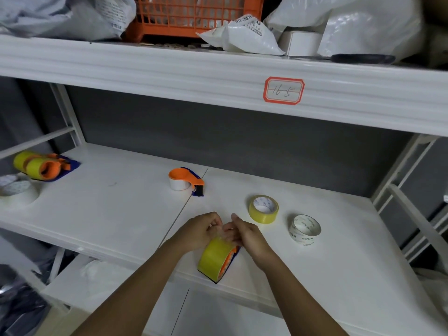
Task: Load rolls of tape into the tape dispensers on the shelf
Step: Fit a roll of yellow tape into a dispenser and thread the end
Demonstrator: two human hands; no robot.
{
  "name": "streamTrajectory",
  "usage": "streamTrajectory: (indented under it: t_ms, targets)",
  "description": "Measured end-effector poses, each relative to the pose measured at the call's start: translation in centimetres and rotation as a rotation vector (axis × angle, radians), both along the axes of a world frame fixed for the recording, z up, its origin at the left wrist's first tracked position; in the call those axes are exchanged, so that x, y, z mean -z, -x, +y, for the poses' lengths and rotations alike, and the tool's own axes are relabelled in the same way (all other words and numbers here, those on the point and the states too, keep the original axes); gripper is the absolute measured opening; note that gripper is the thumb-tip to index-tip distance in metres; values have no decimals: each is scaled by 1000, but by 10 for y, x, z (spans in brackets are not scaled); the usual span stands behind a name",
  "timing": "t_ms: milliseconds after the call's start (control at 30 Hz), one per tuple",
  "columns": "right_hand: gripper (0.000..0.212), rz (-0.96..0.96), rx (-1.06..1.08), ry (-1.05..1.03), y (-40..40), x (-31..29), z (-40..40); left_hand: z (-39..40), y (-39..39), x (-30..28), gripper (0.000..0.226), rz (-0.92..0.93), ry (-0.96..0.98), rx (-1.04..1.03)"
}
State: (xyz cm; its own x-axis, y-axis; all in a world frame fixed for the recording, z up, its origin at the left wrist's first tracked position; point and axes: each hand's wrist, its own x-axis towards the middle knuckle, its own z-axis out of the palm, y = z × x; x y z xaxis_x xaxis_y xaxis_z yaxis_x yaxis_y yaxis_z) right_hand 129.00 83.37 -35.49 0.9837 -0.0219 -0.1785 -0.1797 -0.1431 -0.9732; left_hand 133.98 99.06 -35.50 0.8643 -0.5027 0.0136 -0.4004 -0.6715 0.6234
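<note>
A glossy yellow tape roll [214, 258] sits on an orange-and-blue plastic dispenser [230, 259] at the white shelf's [121, 202] front edge. Both the left hand [201, 230] and right hand [244, 232] meet just above it, seemingly pinching a clear tape end.

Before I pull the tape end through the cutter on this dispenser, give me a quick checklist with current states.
1. Yellow roll seated on the near dispenser: ok.
2. Left hand and right hand meet above the roll: ok.
3. Tape end pinched: cannot tell, too blurred at the fingers.
4. Dispenser fully on the shelf: not ok, it sits at the front edge.
5. Spare yellow roll and clear roll lie apart from the hands: ok.
6. Next dispenser within view, white roll in it: ok.
</note>
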Motion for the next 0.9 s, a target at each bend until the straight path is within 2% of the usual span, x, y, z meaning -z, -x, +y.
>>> streamTrajectory:
  t_ms: [133,267,467,600,700,800,900]
  targets:
    - [19,-53,-85,252,-2,1,0,0,-1,0,11,3,-1,9]
    - [9,-129,-81,323,-8,8,8,3,0,-1,12,36,48,-17]
    - [18,-229,-48,507,-8,12,13,4,12,3,18,87,231,-144]
    - [22,-263,-145,680,-9,7,13,6,29,11,39,280,130,-141]
    - [21,-182,-155,720,-14,3,15,3,35,19,47,385,59,-67]
    - [18,-33,-143,668,-23,-4,14,-3,35,22,69,420,10,-54]
    - [25,65,-133,659,-27,-6,18,-8,38,22,69,384,-4,-119]
